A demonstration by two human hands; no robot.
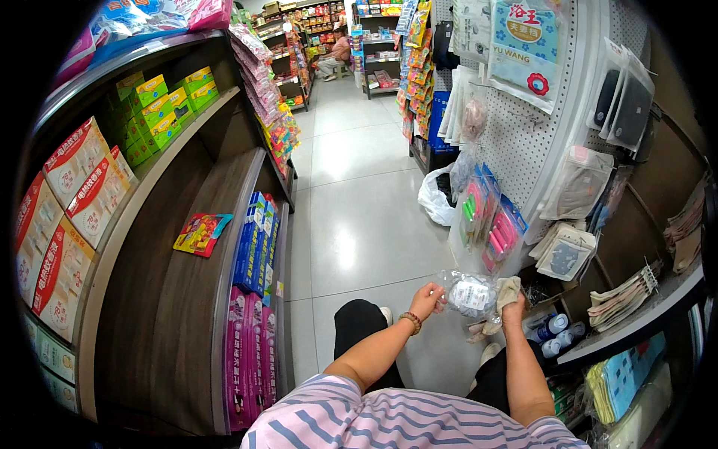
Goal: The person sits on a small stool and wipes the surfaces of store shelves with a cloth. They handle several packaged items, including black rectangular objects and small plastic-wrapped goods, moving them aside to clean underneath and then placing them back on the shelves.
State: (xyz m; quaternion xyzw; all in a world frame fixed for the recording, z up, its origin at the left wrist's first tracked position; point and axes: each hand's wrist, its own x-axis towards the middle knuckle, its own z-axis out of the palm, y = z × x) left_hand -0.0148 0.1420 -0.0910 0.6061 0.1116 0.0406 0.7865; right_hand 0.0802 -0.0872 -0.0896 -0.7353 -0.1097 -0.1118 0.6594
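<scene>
Between my hands is a clear plastic package point(472, 294) with a grey, rounded item inside and a white label that bears writing. My left hand point(426, 302), with a beaded bracelet on its wrist, pinches the package's left edge. My right hand point(512, 310) grips a beige cloth point(507, 291) at the package's right side. The cloth hangs down below the package. Whether my right fingers also hold the plastic is hidden. Just beyond the package hang packs with pink handles point(501, 236) and green handles point(470, 212).
At left stands a dark shelf point(151, 314) with boxes and a colourful candy bag point(203, 234). Hanging goods, including socks point(622, 303), line the pegboard point(507, 132) at right. A white plastic bag point(438, 196) rests on the tiled floor point(359, 224). A person point(336, 53) sits far down the aisle.
</scene>
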